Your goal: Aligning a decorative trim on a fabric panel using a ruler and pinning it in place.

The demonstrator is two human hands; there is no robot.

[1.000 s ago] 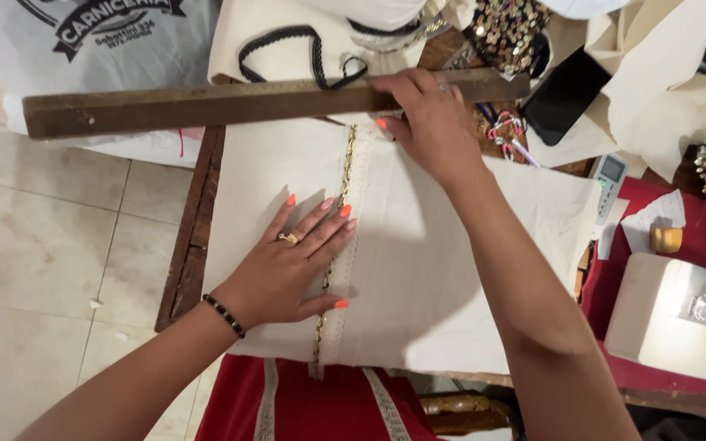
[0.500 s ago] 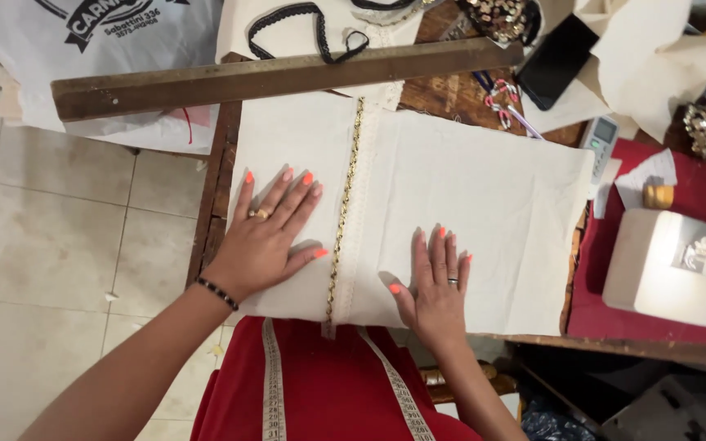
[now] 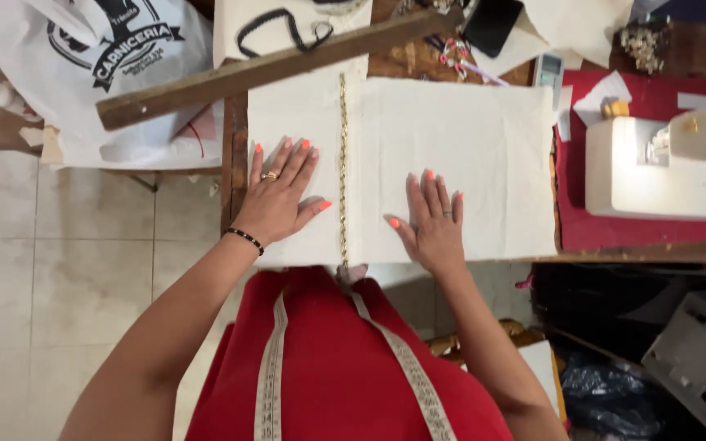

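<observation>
On either side of the gold chain trim (image 3: 341, 163), which runs straight down the cream fabric panel (image 3: 467, 147) from its far edge to its near edge, a hand lies flat; the left hand (image 3: 278, 200) rests just left of the trim with fingers spread and unclenched, grasping nothing, thumb tip pointing at the chain and almost touching it; the right hand (image 3: 433, 222) rests just right of the trim, likewise flat and spread, holding nothing, thumb angled back towards the chain. The work in hand looks like smoothing and steadying the cloth about the trim; to do it well, I judge the palms should press evenly and slide outward from the chain, not towards it, so no pucker gathers under the links; the trim should stay straight and parallel to the panel's left edge; the near end of the chain, which hangs a little past the table edge, wants watching lest it drag the line askew. Beyond the far end of the trim a long wooden ruler (image 3: 271, 69) lies slantwise across the table; well right of the trim stands a white sewing machine (image 3: 655, 167) on a red cloth (image 3: 574, 196); a measuring tape (image 3: 271, 367) hangs down the red garment below the trim.
</observation>
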